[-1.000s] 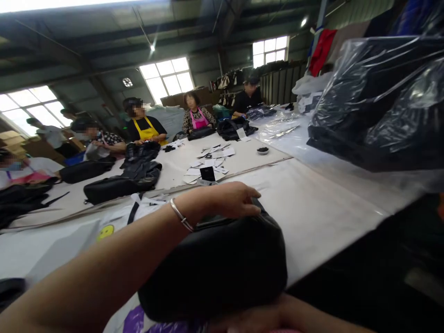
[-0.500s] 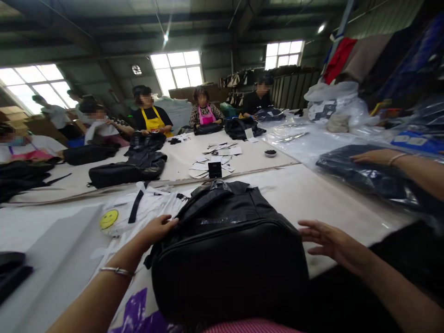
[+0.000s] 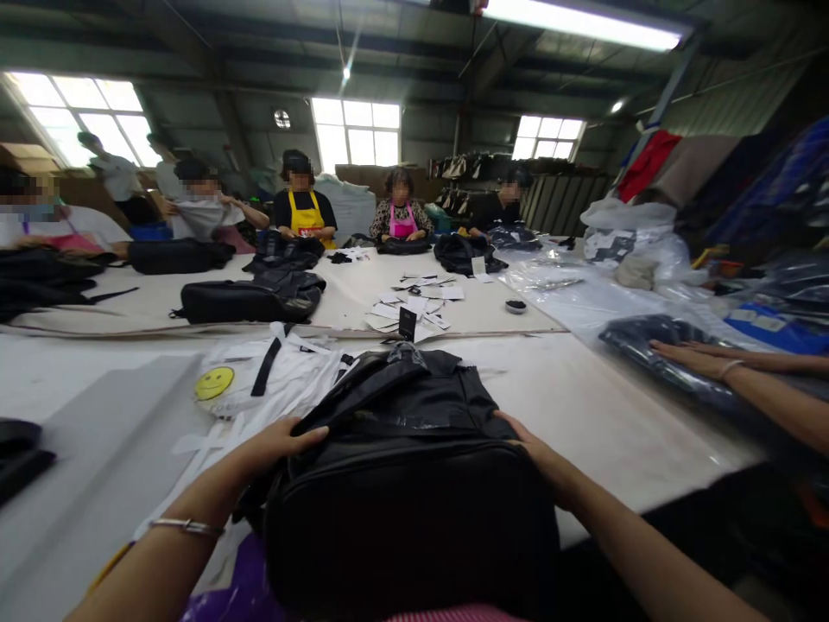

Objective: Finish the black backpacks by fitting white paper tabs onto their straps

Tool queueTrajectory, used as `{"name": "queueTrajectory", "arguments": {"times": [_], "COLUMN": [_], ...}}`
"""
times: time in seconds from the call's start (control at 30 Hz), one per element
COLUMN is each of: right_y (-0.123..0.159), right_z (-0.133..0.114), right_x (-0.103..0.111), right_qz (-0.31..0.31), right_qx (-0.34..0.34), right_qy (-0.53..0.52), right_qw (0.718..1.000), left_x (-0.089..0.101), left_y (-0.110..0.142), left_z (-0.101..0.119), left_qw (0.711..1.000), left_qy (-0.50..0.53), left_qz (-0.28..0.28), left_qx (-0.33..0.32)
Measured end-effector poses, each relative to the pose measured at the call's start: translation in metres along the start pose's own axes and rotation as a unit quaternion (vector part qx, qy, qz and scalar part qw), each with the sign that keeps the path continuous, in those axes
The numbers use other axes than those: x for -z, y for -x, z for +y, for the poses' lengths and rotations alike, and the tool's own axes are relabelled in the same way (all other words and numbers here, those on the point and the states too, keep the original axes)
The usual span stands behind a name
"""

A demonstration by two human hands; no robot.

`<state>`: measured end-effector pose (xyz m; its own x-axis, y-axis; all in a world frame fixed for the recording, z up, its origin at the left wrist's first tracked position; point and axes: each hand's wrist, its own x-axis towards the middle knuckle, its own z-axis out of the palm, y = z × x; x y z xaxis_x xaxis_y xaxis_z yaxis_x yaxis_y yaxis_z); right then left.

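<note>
A large black backpack [image 3: 408, 518] lies in front of me at the table's near edge, its rounded base toward me and its straps at the far end. My left hand [image 3: 280, 445] grips its upper left side, thumb on top and the other fingers partly hidden. On the opposite side, my right hand [image 3: 541, 458] is closed against the upper right edge, its fingertips partly out of sight. Beside the backpack on the left lies a white bag [image 3: 243, 384] with a yellow smiley patch [image 3: 214, 383].
Paper tags [image 3: 420, 302] lie scattered beyond the backpack, near a small dish [image 3: 516, 307]. Another black backpack [image 3: 252, 298] lies on the far table. At right, a co-worker's hands [image 3: 699, 358] press a plastic-wrapped dark bundle [image 3: 648, 341]. Several people work across the table.
My right hand has moved left from beside the backpack onto its right side. My left hand stays on the left side. The co-worker's second hand has come onto the wrapped bundle.
</note>
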<state>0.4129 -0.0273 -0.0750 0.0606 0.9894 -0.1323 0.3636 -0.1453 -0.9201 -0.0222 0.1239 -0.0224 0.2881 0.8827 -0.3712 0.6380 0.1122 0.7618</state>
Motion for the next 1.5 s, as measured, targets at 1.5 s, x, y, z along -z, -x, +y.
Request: {"name": "queueTrajectory", "arguments": {"times": [1.5], "right_y": [0.047], "right_z": [-0.039], "right_x": [-0.014], "right_qz": [-0.019], "right_qx": [0.305], "right_qy": [0.279], "right_qw": [0.910], "left_x": [-0.056], "left_y": [0.100], "left_z": [0.017], "left_qw": [0.789], "left_qy": [-0.339], "left_qz": [0.121], "left_qx": [-0.499]}}
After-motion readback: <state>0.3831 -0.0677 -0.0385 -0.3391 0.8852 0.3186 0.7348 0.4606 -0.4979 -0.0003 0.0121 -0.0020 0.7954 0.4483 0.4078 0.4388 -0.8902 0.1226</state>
